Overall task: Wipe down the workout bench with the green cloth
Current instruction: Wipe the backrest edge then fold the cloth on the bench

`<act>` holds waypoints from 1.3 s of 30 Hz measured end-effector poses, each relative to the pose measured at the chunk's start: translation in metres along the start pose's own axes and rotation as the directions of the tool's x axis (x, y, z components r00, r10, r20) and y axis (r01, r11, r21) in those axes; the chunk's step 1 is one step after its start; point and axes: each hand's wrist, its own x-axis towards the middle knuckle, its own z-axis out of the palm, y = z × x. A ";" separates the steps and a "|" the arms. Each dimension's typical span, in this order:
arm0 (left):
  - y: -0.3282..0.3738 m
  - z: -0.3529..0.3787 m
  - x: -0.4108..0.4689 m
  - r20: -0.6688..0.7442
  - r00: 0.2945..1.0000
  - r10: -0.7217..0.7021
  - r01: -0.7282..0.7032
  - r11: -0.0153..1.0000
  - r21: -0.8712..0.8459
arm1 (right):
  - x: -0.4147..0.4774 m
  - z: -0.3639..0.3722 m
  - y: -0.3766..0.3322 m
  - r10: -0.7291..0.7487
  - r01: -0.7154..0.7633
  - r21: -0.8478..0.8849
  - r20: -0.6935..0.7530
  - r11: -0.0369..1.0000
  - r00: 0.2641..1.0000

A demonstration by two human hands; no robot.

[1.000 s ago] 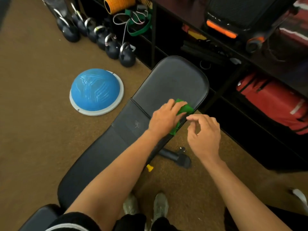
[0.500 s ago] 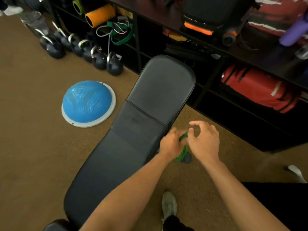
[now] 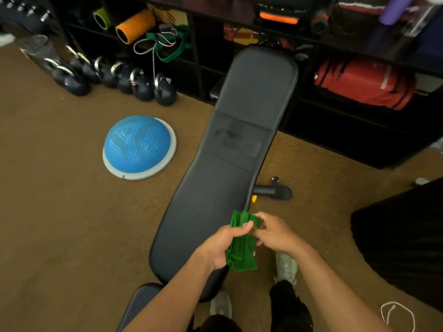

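Observation:
The black padded workout bench (image 3: pixel 215 188) runs from the shelving at the top down to the bottom centre. A folded green cloth (image 3: pixel 241 254) hangs upright just off the bench's right edge, lifted clear of the pad. My left hand (image 3: pixel 220 245) grips the cloth from the left, thumb across its upper part. From the right, my right hand (image 3: pixel 273 233) pinches the cloth near its top. The middle of the cloth is hidden behind my fingers.
A blue half-dome balance trainer (image 3: pixel 139 147) lies on the brown carpet left of the bench. Several kettlebells (image 3: pixel 141 87) line the dark shelving (image 3: pixel 335 130) behind. A bench foot (image 3: pixel 275 191) sticks out on the right. A black object (image 3: pixel 402 236) stands at the right; my shoes (image 3: pixel 285 265) are below.
The cloth has come off the upper pad and moved down toward me. My right hand, empty before, now holds it together with my left. The view has tilted to show more of the bench.

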 end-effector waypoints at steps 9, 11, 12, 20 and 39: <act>-0.034 -0.012 -0.046 0.120 0.992 -0.035 0.008 0.976 0.216 | -0.067 0.031 0.015 0.080 -0.055 0.202 -0.118 0.978 0.990; -0.033 -0.003 -0.052 0.085 0.996 -0.029 0.006 0.966 0.257 | -0.079 0.029 0.015 0.083 -0.042 0.248 -0.158 0.968 0.984; -0.033 0.001 -0.055 0.072 0.997 -0.020 0.000 0.961 0.277 | -0.084 0.029 0.016 0.086 -0.039 0.269 -0.168 0.962 0.982; -0.069 0.013 -0.096 -0.042 0.997 0.071 -0.055 0.954 0.293 | -0.149 0.053 0.042 0.131 -0.039 0.372 -0.226 0.927 0.965; -0.196 -0.019 -0.227 -0.033 0.995 0.090 -0.074 0.942 0.329 | -0.269 0.174 0.059 0.197 -0.098 0.481 -0.160 0.871 0.967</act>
